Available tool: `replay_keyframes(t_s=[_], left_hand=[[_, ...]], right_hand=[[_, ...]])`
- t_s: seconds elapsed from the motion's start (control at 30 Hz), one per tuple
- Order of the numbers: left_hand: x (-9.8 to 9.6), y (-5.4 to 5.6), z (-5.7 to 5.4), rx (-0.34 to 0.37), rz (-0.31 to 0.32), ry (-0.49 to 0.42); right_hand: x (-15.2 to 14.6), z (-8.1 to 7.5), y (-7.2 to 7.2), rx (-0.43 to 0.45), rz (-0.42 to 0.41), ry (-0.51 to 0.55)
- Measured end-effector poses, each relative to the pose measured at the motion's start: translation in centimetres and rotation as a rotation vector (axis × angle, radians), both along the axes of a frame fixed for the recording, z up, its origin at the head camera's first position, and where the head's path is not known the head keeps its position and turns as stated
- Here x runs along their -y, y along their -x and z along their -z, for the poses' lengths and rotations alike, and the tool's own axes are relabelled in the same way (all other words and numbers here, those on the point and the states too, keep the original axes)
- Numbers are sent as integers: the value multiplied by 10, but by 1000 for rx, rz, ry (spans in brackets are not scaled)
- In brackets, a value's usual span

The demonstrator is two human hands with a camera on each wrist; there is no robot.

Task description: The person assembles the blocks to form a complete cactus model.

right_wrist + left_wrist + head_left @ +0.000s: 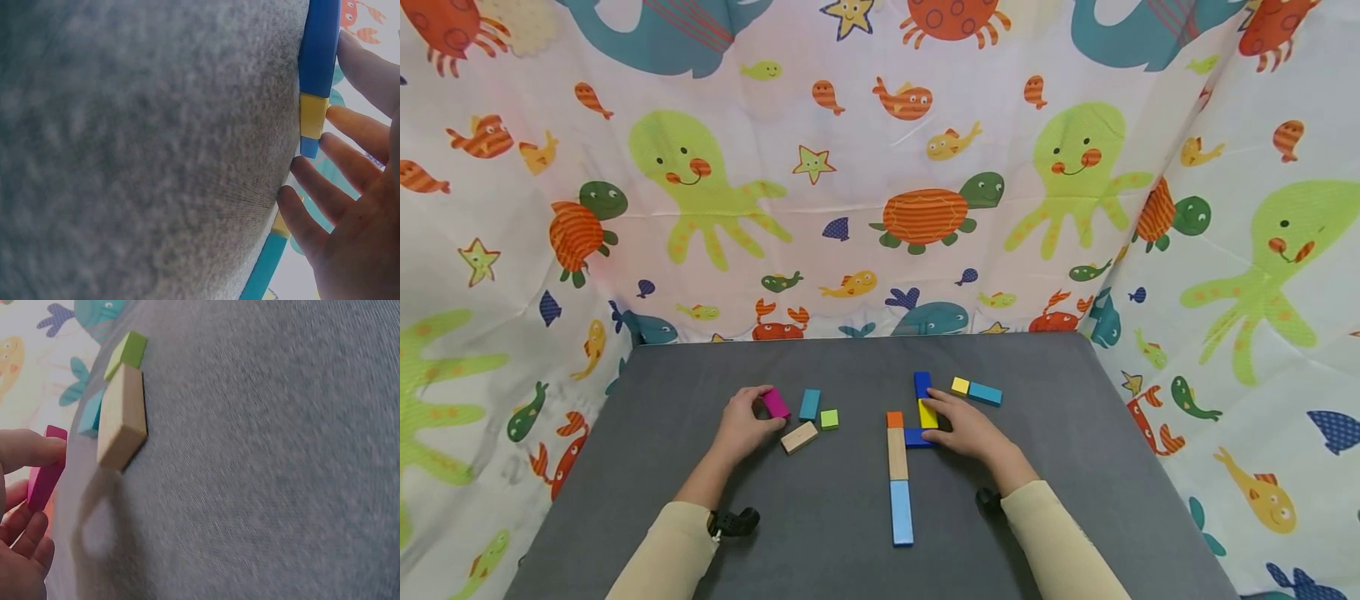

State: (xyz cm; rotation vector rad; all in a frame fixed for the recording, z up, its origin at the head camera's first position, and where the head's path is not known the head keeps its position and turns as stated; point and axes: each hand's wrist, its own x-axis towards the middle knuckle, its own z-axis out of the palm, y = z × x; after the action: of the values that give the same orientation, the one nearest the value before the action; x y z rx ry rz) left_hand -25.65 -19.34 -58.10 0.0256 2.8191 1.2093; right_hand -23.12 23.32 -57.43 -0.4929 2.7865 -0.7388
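Observation:
My left hand (743, 425) pinches a magenta block (777, 405) between thumb and fingers; in the left wrist view this block (47, 472) appears held up off the cloth. Just right of it lie a plain wooden block (799, 437), a teal block (809, 405) and a small green cube (829, 419). My right hand (967, 427) has its fingers spread and nearly straight. Its fingertips are right at a yellow block (927, 414) and an upright blue block (922, 384), while the thumb is at a sideways blue block (918, 438).
Left of the right hand, an orange cube (895, 420), a wooden block (897, 454) and a light blue block (902, 512) form a column, joined by the sideways blue block. A yellow cube (960, 386) and a teal-blue block (985, 394) lie behind the right hand. A printed curtain (865, 283) borders the grey table (820, 517).

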Motion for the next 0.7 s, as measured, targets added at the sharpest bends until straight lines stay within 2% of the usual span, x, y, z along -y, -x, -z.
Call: replay_keyframes(t_s=[0.17,0.4,0.57,0.7], left_hand=[[-9,2,-4,-3,1,-18],[-20,3,-15,-51,31,-32],[-27,4,-24,-51,51,-49],[-30,5,-26,-43,66,-67]], right_hand=[[0,1,0,-3,6,1],[1,2,-1,-15,7,4],[1,0,-1,-15,7,10],[1,1,-1,-19,8,3]])
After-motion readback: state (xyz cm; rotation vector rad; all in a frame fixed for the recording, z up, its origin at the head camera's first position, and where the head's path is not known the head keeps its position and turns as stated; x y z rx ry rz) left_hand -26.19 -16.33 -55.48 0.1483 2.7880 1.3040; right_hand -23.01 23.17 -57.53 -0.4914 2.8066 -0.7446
